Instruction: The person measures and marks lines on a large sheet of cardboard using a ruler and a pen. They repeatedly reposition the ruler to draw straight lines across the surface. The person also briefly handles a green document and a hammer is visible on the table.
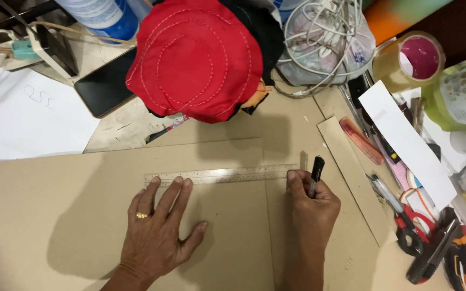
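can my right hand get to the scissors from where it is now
Probably yes. The right hand holds a black pen by the ruler, and only flat cardboard lies between it and the scissors.

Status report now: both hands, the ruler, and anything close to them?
Left hand flat on cardboard sheet, fingertips on metal ruler. Right hand grips black marker at ruler's right end. Red stitched fabric lies beyond, apart.
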